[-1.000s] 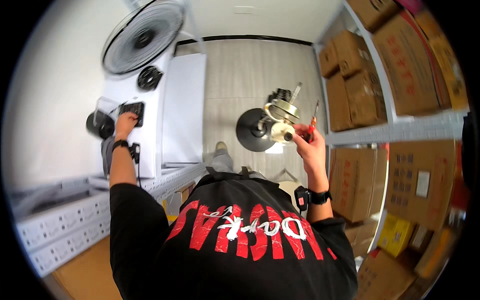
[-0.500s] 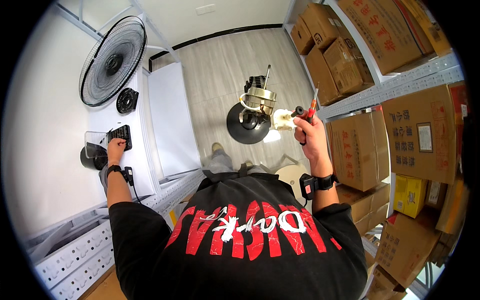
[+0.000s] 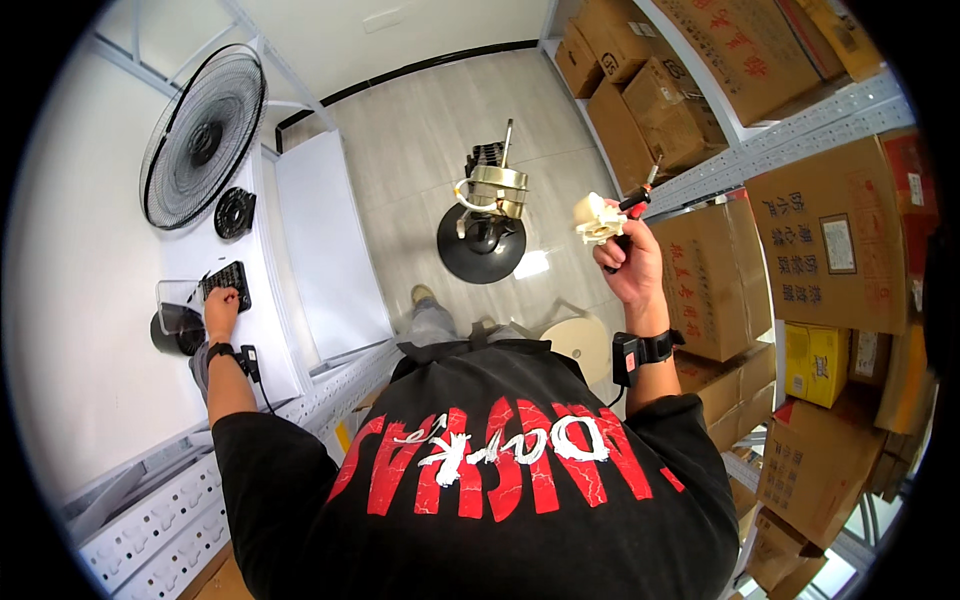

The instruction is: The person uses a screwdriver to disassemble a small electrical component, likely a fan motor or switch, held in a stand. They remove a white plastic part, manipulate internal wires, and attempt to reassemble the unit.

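My left hand [image 3: 221,308] is over a black compartment box [image 3: 237,285] on the white shelf, its fingertips pinched together at the box; anything between them is too small to see. The box's clear lid [image 3: 178,292] stands open on its left side. Raised on the right, my right hand [image 3: 632,268] grips a cream plastic part [image 3: 597,220] together with a screwdriver [image 3: 650,185], whose metal tip points up and away. Black pieces beside the fingers are partly hidden. Ahead on the floor stands a fan motor [image 3: 497,190] on a round black base [image 3: 483,258].
A wire fan guard [image 3: 205,142], a round black grille [image 3: 234,213] and a black cup-shaped cover [image 3: 178,330] sit on the white shelf [image 3: 265,350]. Cardboard boxes [image 3: 715,275] fill the right-hand rack. A round cream stool seat [image 3: 577,350] is close to my right forearm.
My right hand has turned, bringing the cream part and screwdriver upward. My left hand stays at the compartment box, its fingers slightly shifted. The whole view has tilted a little.
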{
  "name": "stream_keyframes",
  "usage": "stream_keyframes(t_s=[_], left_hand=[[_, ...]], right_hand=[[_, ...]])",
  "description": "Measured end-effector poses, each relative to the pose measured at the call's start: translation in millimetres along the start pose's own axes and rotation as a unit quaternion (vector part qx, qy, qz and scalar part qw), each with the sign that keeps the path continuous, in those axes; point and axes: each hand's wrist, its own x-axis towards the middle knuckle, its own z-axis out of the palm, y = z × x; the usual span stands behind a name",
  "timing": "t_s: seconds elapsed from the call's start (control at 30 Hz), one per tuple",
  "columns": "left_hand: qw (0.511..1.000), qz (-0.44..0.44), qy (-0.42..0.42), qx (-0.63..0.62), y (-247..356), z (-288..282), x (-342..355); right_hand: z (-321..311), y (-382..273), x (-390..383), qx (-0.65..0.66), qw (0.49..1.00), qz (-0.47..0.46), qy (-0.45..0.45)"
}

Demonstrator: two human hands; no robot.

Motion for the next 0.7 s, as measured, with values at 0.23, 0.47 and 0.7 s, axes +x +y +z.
stream_keyframes(t_s=[0.23, 0.47, 0.7], left_hand=[[0.996, -0.046, 0.027, -0.069, -9.9, 2.9, -2.6], [0.967, -0.106, 0.130, -0.190, -35.5, 2.2, 6.3], [0.919, -0.101, 0.220, -0.312, 41.9, -43.3, 43.9]], right_hand=[[-9.4, 1.2, -0.3, 0.028, 0.991, -0.007, -0.132], [2.6, -3.0, 1.4, 0.033, 0.987, 0.007, -0.156], [2.3, 2.9, -0.1, -0.092, 0.991, 0.001, -0.101]])
